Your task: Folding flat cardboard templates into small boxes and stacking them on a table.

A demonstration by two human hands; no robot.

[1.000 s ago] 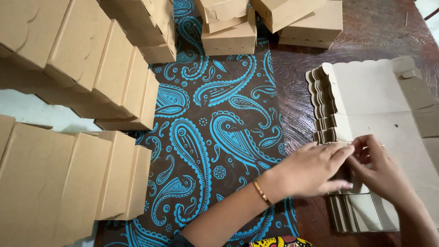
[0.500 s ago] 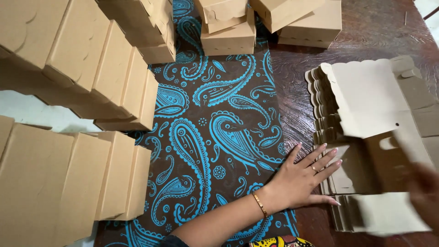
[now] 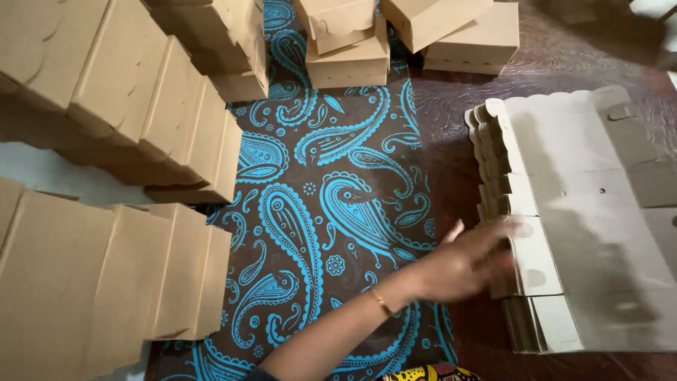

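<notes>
My left hand (image 3: 469,261), with a thin gold bracelet on the wrist, reaches in from the bottom. It is motion-blurred, its fingers are apart and it holds nothing. The fingertips are at the left edge of a stack of flat, unfolded brown cardboard box blanks (image 3: 585,212) with scalloped edges, lying on the dark wooden table (image 3: 451,113). My right hand is out of view. A soft shadow falls across the top blank.
A brown cloth with blue paisley (image 3: 331,176) covers the middle. Rows of folded brown boxes lean at the upper left (image 3: 141,120) and lower left (image 3: 106,275). More folded boxes are piled at the top (image 3: 349,56), (image 3: 465,35).
Both hands were on the stack a second ago. My right hand lifted a blank off to the right and left the view. My left hand has slid left to the stack's edge.
</notes>
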